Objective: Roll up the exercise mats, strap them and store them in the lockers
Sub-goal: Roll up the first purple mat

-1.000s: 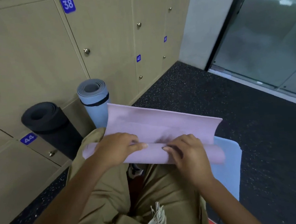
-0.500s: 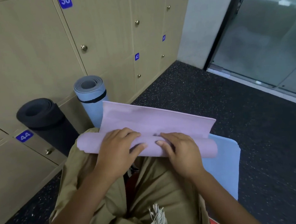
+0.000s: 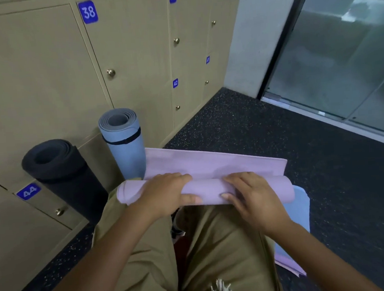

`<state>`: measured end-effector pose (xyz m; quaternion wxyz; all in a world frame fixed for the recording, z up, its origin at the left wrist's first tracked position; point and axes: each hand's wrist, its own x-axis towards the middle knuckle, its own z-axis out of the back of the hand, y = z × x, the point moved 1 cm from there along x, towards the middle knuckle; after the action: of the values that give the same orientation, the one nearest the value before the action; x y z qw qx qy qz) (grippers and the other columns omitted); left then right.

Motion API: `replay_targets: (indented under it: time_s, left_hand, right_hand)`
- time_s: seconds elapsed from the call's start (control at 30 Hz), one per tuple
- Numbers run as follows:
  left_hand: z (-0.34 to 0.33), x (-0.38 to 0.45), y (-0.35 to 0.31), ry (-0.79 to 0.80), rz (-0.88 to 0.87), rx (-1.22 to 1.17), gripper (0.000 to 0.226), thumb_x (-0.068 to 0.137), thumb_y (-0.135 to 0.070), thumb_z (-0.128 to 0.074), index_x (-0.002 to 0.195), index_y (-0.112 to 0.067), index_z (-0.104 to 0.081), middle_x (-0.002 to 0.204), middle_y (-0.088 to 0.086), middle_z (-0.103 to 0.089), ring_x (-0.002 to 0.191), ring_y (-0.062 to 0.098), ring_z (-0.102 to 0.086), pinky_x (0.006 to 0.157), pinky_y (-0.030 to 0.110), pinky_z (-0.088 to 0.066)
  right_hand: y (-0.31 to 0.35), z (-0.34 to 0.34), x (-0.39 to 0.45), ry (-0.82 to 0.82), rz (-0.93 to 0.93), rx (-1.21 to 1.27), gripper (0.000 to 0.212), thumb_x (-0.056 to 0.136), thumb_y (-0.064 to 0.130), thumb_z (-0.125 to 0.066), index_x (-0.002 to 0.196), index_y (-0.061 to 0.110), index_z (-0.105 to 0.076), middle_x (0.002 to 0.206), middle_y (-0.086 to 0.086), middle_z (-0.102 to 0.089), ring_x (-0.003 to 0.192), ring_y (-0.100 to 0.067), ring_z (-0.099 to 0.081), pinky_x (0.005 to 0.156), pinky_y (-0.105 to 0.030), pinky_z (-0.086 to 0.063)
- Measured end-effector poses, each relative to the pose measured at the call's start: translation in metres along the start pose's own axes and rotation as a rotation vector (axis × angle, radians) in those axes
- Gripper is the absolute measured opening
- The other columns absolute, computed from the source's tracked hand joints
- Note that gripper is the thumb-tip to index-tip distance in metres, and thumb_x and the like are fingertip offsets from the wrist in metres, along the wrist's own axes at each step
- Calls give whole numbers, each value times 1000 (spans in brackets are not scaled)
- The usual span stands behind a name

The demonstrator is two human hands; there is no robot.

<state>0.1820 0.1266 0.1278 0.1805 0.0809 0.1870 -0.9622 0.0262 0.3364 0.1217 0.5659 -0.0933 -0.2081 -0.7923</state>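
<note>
A lilac mat (image 3: 212, 164) lies across my lap, partly rolled into a tube near my knees, its loose flap standing up behind the roll. My left hand (image 3: 165, 196) grips the left part of the roll, fingers over the top and thumb underneath. My right hand (image 3: 251, 195) grips the right part the same way. A rolled light-blue mat (image 3: 125, 145) with a black strap stands upright against the lockers (image 3: 134, 54). A rolled black mat (image 3: 61, 170) stands to its left.
Tan locker doors with brass knobs and blue number tags (38, 39, 42, 44) fill the left wall, all closed. A flat light-blue mat (image 3: 298, 213) lies on the dark speckled floor under my right leg. A glass door (image 3: 339, 55) is at the right.
Both hands have turned the lilac roll forward, so the tube has grown thicker and the standing flap shorter. The camera has tilted slightly.
</note>
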Motion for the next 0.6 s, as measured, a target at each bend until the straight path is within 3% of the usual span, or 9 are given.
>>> replay_targets:
  time_s: [0.13, 0.2, 0.3, 0.43, 0.53, 0.6]
  left_hand:
    - [1, 11, 7, 45, 12, -3, 90, 70, -94, -21, 123, -30, -55, 116, -4, -63, 108, 23, -59, 93, 43, -47]
    - [-2, 9, 3, -47, -31, 88, 90, 77, -87, -10, 131, -30, -54, 124, -2, -62, 114, 24, -55, 97, 41, -43]
    - [-7, 2, 3, -270, -112, 162, 79, 89, -77, -21, 143, -28, -51, 129, -2, -55, 115, 23, -53, 98, 42, -43]
    - [-21, -5, -8, -515, -115, 354, 68, 93, -74, -35, 119, -20, -65, 103, 3, -63, 90, 28, -59, 78, 44, -49]
    - [-30, -3, -13, -553, -79, 390, 77, 87, -84, -31, 107, -18, -67, 91, 4, -66, 77, 29, -63, 66, 42, -50]
    - [-25, 1, -13, -512, -66, 362, 81, 86, -86, -23, 108, -20, -65, 91, 4, -66, 80, 28, -66, 66, 41, -52]
  right_hand:
    - [1, -12, -4, -36, -52, -24, 42, 103, 44, -46, 128, 18, -67, 124, 3, -68, 112, -22, -60, 99, -36, -41]
    - [4, -17, 0, -57, -49, -76, 40, 105, 39, -41, 126, 18, -67, 122, 4, -68, 110, -22, -60, 97, -36, -40]
    - [4, -17, 9, -26, -84, -96, 40, 107, 38, -34, 123, 24, -67, 117, 9, -68, 107, -19, -60, 93, -37, -40]
    - [-10, -12, 26, 74, -157, 10, 45, 107, 42, -26, 112, 32, -70, 107, 14, -71, 101, -12, -60, 84, -32, -34]
    - [-17, -12, 37, 149, -147, 8, 53, 104, 46, -22, 107, 30, -72, 104, 10, -74, 98, -16, -64, 83, -34, -36]
    - [-19, -13, 40, 157, -126, -39, 54, 104, 46, -21, 107, 29, -72, 103, 8, -75, 98, -18, -64, 84, -36, -38]
